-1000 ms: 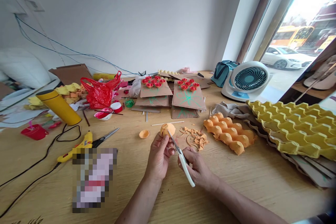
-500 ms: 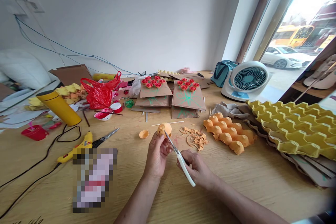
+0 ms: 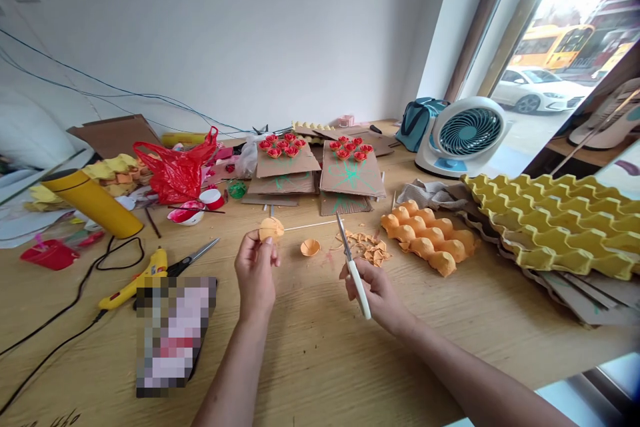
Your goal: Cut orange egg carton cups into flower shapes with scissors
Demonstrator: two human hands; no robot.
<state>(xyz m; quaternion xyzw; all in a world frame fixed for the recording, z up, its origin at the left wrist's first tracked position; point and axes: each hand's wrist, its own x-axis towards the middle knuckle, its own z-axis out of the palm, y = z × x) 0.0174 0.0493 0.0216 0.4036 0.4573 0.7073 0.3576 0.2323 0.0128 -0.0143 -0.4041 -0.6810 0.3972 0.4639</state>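
My left hand [image 3: 259, 265] pinches a small orange egg-carton cup [image 3: 271, 229] between thumb and fingers, raised above the table. In my right hand [image 3: 375, 290] is a pair of white-handled scissors [image 3: 358, 285]. Their blades point up and away, apart from the held cup. Another orange cup [image 3: 310, 248] sits on the wooden table between my hands, its hollow facing up. Behind the scissors blades lies a pile of orange carton scraps [image 3: 373, 248]. A thin white stick [image 3: 313, 224] lies just beyond the loose cup.
An orange egg-carton piece [image 3: 430, 237] and yellow egg trays [image 3: 560, 227] lie to the right. Cardboard panels with red flowers [image 3: 353, 170] stand behind. A yellow glue gun [image 3: 137, 280], black scissors [image 3: 195, 257], a yellow bottle [image 3: 95, 203] and a fan [image 3: 467, 137] surround the work area.
My left hand has moved left with a cup, away from the scissors, which were touching it. The loose cup now lies right of my left hand; before, one lay to its left. The view shifted slightly.
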